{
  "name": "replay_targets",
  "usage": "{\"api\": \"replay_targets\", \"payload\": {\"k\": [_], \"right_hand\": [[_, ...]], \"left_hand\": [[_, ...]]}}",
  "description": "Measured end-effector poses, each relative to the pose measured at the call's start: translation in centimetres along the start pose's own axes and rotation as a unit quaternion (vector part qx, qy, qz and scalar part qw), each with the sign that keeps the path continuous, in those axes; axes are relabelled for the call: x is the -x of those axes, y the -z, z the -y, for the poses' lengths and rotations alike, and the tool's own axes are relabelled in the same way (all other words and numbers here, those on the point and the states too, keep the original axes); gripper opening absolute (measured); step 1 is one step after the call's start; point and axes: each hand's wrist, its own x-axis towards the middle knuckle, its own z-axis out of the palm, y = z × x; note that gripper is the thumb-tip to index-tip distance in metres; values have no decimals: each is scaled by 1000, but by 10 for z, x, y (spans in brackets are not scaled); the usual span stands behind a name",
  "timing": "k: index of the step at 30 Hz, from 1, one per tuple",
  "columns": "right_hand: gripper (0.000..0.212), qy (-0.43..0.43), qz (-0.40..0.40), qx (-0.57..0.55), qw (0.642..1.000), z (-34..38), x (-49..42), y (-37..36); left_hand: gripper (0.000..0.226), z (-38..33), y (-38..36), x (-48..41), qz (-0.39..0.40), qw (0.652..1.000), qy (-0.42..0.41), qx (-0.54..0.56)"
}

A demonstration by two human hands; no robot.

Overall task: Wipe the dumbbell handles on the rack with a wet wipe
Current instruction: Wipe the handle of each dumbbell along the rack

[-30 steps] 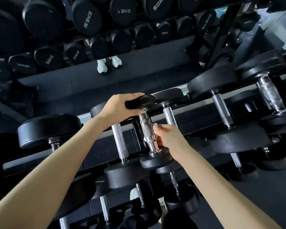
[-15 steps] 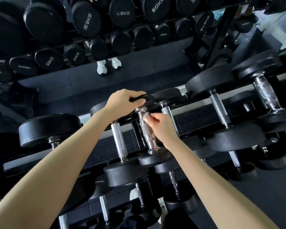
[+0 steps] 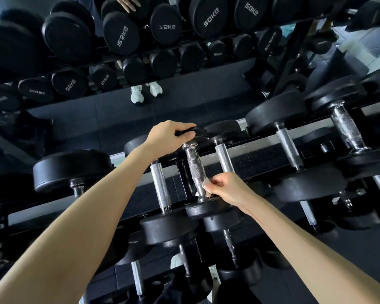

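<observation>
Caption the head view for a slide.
Left hand grips a dumbbell's upper head while right hand pinches a wet wipe low on its knurled handle.

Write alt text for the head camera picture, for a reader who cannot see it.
Seen from above, a person's left hand grips the top head of a small dumbbell on a rack, while the right hand pinches a white wet wipe against the lower end of its chrome handle. Larger black dumbbells lie on either side.

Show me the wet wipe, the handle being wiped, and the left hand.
wet wipe (image 3: 206, 184): head view, white fold by the fingertips.
handle (image 3: 195, 170): head view, knurled middle.
left hand (image 3: 169, 134): head view, back of hand.
</observation>
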Motion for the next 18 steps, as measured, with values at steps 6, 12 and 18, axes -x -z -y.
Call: {"api": "replay_targets", "payload": {"k": [6, 12, 18], "right_hand": [[40, 15, -137, 322, 937, 23, 9, -24], [37, 23, -181, 412, 893, 43, 21, -36], [29, 177, -244, 108, 947, 42, 41, -15]], "left_hand": [[36, -1, -4, 3, -17, 1000, -1, 2], [38, -1, -2, 7, 7, 1000, -19, -1], [25, 33, 23, 36, -149, 987, 51, 46]]}}
